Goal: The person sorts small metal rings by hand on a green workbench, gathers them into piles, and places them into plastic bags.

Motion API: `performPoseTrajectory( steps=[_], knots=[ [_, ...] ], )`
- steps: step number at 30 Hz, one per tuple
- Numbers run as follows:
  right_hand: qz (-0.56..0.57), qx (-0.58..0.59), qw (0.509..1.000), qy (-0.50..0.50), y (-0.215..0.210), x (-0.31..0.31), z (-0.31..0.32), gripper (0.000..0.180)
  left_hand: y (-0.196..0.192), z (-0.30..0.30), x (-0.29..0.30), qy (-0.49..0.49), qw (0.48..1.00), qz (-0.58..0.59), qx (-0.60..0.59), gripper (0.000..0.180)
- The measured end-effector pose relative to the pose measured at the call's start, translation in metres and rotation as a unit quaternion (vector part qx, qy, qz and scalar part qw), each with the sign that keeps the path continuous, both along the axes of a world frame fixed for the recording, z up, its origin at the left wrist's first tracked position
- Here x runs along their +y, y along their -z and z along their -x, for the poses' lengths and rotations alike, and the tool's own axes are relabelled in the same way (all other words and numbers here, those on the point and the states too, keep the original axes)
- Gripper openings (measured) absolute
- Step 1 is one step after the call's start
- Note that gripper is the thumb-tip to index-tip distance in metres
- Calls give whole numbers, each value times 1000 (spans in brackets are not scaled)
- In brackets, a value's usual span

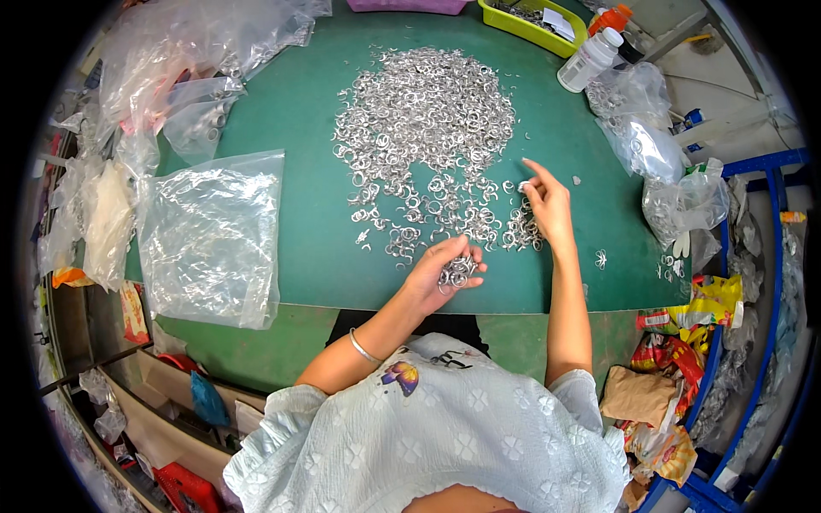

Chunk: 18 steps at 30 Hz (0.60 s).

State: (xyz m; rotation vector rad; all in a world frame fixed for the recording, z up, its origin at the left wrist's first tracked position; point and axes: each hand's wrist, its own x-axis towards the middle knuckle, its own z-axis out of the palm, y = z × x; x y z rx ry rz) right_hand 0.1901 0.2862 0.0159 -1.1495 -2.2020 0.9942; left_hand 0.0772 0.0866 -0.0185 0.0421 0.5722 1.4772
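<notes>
A wide heap of small silver metal rings (pixel 425 120) lies spread on the green mat (pixel 299 239). My left hand (pixel 445 269) is cupped near the mat's front edge and holds a bunch of the rings (pixel 460 272). My right hand (pixel 547 205) rests on the mat at the right side of the heap, index finger stretched out, fingers apart, touching a small cluster of rings (pixel 522 229). A silver bangle (pixel 363 348) is on my left wrist.
A clear plastic bag (pixel 209 235) lies on the mat's left side, with more crumpled bags (pixel 171 60) behind it. Bags holding rings (pixel 650 145), a white bottle (pixel 588 60) and a yellow-green tray (pixel 530 24) stand at the right back. Snack wrappers (pixel 667 376) pile at the right.
</notes>
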Motion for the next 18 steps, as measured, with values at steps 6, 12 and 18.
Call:
performPoseTrajectory(
  steps=[6,12,18],
  knots=[
    [-189,-93,970,-121,3,-2,26,25,-14,8,-8,-26,998,23,-43,68],
    [-121,44,975,-180,47,44,-13,14,-7,-12,0,-46,997,-3,-59,22],
    [-169,6,973,-158,0,8,-18,33,4,-22,-1,-55,996,-15,-68,31]
  ],
)
